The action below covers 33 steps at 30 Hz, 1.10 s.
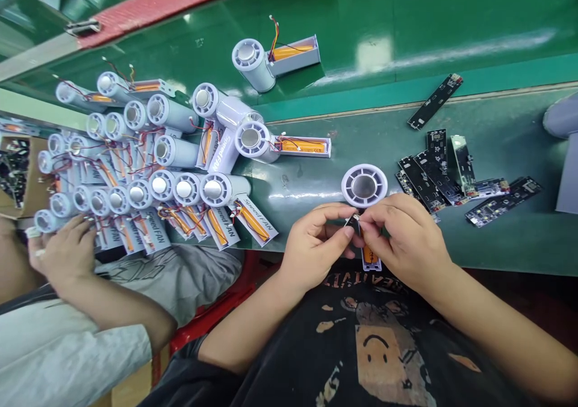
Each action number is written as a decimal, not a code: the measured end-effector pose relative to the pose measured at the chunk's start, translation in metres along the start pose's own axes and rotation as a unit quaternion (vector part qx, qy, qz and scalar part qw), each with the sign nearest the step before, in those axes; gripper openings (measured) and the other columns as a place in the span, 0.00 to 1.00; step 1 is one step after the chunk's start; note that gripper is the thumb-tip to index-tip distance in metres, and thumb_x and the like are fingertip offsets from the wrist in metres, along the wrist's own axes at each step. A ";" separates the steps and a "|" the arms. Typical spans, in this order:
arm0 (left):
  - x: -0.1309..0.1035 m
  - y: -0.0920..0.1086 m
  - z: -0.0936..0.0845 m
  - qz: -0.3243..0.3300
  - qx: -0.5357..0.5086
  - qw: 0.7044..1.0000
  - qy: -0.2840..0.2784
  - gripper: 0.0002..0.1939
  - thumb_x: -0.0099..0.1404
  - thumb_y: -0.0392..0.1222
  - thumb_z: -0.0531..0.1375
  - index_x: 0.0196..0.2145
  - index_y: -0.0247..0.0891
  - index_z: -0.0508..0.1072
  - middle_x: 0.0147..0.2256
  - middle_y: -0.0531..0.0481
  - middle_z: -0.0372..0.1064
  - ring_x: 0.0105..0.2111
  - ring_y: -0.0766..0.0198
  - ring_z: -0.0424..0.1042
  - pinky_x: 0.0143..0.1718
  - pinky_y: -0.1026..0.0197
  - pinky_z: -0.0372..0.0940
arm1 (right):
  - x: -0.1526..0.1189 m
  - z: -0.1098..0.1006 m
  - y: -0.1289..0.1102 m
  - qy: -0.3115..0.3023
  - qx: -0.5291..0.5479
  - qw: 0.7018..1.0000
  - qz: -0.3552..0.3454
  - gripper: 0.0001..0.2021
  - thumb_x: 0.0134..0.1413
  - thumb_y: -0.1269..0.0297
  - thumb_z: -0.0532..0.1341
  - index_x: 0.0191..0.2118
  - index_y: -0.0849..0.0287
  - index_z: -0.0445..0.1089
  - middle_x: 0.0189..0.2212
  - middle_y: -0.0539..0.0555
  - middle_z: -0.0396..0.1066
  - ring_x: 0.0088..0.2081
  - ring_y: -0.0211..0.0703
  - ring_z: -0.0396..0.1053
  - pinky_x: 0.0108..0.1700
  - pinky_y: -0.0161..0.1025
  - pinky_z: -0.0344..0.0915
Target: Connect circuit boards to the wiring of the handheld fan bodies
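Observation:
At the table's front edge, a handheld fan (363, 185) lies with its round grille away from me and its open handle, showing an orange battery (370, 255), toward my body. Above that handle, my left hand (313, 241) is closed on a black circuit board (354, 221), of which only one end shows. The fingertips of my right hand (401, 229) pinch a small white plug (357, 216) against that end. Whether the plug sits in its socket is hidden by my fingers.
Several loose circuit boards (436, 178) lie to the right. Many fans (185, 187) with open handles and loose wires crowd the left; another fan (253, 64) lies at the back. A co-worker's hand (67, 247) reaches in at left, near a cardboard box (38, 184).

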<state>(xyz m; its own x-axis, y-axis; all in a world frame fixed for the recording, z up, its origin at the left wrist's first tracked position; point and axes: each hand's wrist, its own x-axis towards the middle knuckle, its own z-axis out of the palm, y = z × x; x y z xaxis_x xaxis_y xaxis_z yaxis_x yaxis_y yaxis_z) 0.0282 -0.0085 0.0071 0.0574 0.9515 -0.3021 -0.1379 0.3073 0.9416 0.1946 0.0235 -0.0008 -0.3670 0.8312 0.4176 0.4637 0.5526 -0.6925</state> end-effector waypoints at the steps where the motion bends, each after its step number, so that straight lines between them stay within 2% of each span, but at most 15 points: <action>1: 0.000 -0.001 0.000 0.010 0.005 1.000 0.002 0.08 0.62 0.36 0.65 0.41 0.38 0.77 0.44 0.48 0.71 0.27 0.71 0.75 0.23 0.70 0.74 | 0.001 0.000 -0.001 0.000 0.000 1.000 0.005 0.07 0.60 0.73 0.57 0.33 0.56 0.67 0.30 0.52 0.73 0.34 0.42 0.70 0.38 0.42 0.66; 6: -0.004 -0.002 0.002 0.088 0.075 0.993 0.006 0.10 0.63 0.32 0.62 0.41 0.39 0.77 0.44 0.48 0.71 0.27 0.72 0.74 0.22 0.71 0.73 | 0.003 -0.002 -0.005 -0.024 0.013 0.999 0.039 0.08 0.61 0.72 0.56 0.32 0.56 0.68 0.28 0.52 0.73 0.32 0.42 0.70 0.36 0.41 0.67; 10: -0.003 -0.002 0.004 0.123 0.117 0.986 -0.006 0.13 0.64 0.29 0.60 0.44 0.41 0.77 0.45 0.48 0.69 0.31 0.71 0.75 0.28 0.69 0.74 | 0.004 -0.003 -0.003 -0.036 0.033 0.996 0.071 0.08 0.60 0.74 0.56 0.32 0.55 0.67 0.28 0.51 0.72 0.32 0.41 0.70 0.36 0.40 0.66; 12: -0.003 -0.002 0.002 0.118 0.123 0.985 -0.030 0.13 0.66 0.33 0.60 0.47 0.43 0.75 0.48 0.46 0.68 0.35 0.68 0.75 0.34 0.64 0.75 | 0.003 -0.006 -0.001 -0.004 0.030 0.996 0.080 0.06 0.59 0.73 0.58 0.34 0.55 0.66 0.30 0.51 0.71 0.34 0.42 0.69 0.36 0.41 0.66; 14: -0.005 0.000 -0.001 0.117 0.108 0.986 -0.052 0.15 0.68 0.41 0.59 0.52 0.45 0.73 0.52 0.44 0.65 0.44 0.61 0.74 0.43 0.57 0.75 | 0.000 -0.011 -0.002 0.028 0.027 0.996 0.082 0.04 0.57 0.71 0.60 0.34 0.54 0.65 0.29 0.52 0.69 0.33 0.43 0.68 0.34 0.40 0.64; 16: -0.011 0.002 -0.005 0.114 0.091 0.985 -0.092 0.22 0.70 0.53 0.55 0.59 0.47 0.66 0.57 0.42 0.60 0.56 0.52 0.67 0.53 0.48 0.71 | -0.004 -0.017 -0.006 -0.014 0.040 0.996 0.079 0.06 0.57 0.65 0.62 0.31 0.55 0.64 0.25 0.50 0.66 0.28 0.41 0.66 0.29 0.38 0.62; 18: -0.018 0.005 -0.009 0.106 0.104 0.972 -0.180 0.33 0.68 0.63 0.51 0.66 0.48 0.55 0.64 0.40 0.51 0.65 0.45 0.55 0.61 0.41 0.63 | -0.007 -0.022 -0.011 -0.107 0.047 0.989 0.093 0.12 0.56 0.57 0.62 0.26 0.55 0.63 0.21 0.49 0.64 0.23 0.37 0.62 0.25 0.37 0.57; 20: -0.024 0.007 -0.012 0.099 0.133 0.951 -0.262 0.41 0.66 0.69 0.48 0.69 0.49 0.45 0.68 0.41 0.44 0.69 0.43 0.45 0.64 0.37 0.57 | -0.009 -0.026 -0.014 -0.165 0.034 0.975 0.142 0.16 0.56 0.55 0.62 0.23 0.56 0.61 0.20 0.48 0.62 0.21 0.36 0.59 0.23 0.36 0.54; 21: -0.024 0.007 -0.013 0.100 0.139 0.947 -0.272 0.41 0.67 0.69 0.46 0.70 0.50 0.43 0.69 0.43 0.41 0.69 0.44 0.44 0.64 0.38 0.56 | -0.009 -0.027 -0.015 -0.174 0.034 0.969 0.173 0.16 0.57 0.57 0.61 0.22 0.56 0.60 0.19 0.48 0.62 0.21 0.36 0.59 0.23 0.36 0.53; 22: -0.023 0.005 -0.014 0.107 0.141 0.950 -0.256 0.38 0.68 0.67 0.45 0.70 0.52 0.43 0.69 0.43 0.41 0.68 0.45 0.48 0.64 0.39 0.57 | -0.009 -0.028 -0.015 -0.180 0.051 0.961 0.204 0.16 0.58 0.59 0.59 0.21 0.56 0.59 0.19 0.48 0.61 0.21 0.35 0.58 0.22 0.36 0.52; 24: -0.016 0.000 -0.013 0.143 0.161 0.958 -0.188 0.27 0.73 0.55 0.46 0.67 0.54 0.49 0.67 0.44 0.47 0.63 0.51 0.58 0.61 0.43 0.61 | -0.008 -0.029 -0.015 -0.204 0.134 0.934 0.261 0.14 0.60 0.62 0.56 0.22 0.57 0.62 0.19 0.47 0.63 0.21 0.36 0.59 0.22 0.35 0.54; 26: -0.005 -0.007 -0.011 0.205 0.227 0.943 -0.134 0.23 0.73 0.42 0.50 0.63 0.53 0.57 0.61 0.44 0.56 0.58 0.56 0.63 0.59 0.47 0.63 | -0.007 -0.030 -0.016 -0.236 0.232 0.896 0.297 0.13 0.61 0.63 0.54 0.25 0.57 0.66 0.21 0.48 0.67 0.23 0.36 0.63 0.23 0.34 0.58; 27: 0.001 -0.009 -0.010 0.234 0.266 0.927 -0.124 0.23 0.71 0.39 0.53 0.62 0.51 0.60 0.56 0.44 0.59 0.56 0.56 0.63 0.58 0.48 0.64 | -0.007 -0.031 -0.016 -0.250 0.270 0.879 0.305 0.13 0.61 0.63 0.54 0.27 0.57 0.68 0.22 0.49 0.69 0.24 0.37 0.64 0.25 0.34 0.60; 30: 0.018 -0.010 -0.007 0.273 0.346 0.888 -0.133 0.21 0.65 0.39 0.60 0.55 0.46 0.68 0.45 0.46 0.61 0.50 0.57 0.63 0.53 0.50 0.65 | -0.008 -0.030 -0.018 -0.273 0.322 0.849 0.319 0.13 0.61 0.63 0.56 0.26 0.58 0.69 0.23 0.49 0.70 0.25 0.37 0.66 0.28 0.35 0.63; 33: 0.026 0.000 -0.008 0.279 0.382 0.874 -0.113 0.07 0.62 0.35 0.61 0.39 0.41 0.75 0.39 0.49 0.60 0.43 0.60 0.65 0.47 0.55 0.66 | -0.013 -0.029 -0.015 -0.287 0.380 0.804 0.357 0.15 0.62 0.58 0.56 0.27 0.59 0.68 0.21 0.48 0.67 0.22 0.35 0.64 0.25 0.34 0.62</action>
<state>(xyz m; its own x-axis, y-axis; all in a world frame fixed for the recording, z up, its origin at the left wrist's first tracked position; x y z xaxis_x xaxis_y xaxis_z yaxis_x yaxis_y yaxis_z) 0.0222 0.0160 -0.0017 0.3966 0.8979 0.1909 0.4886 -0.3825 0.7842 0.2154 0.0063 0.0212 -0.6378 0.6351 -0.4357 0.1756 -0.4308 -0.8852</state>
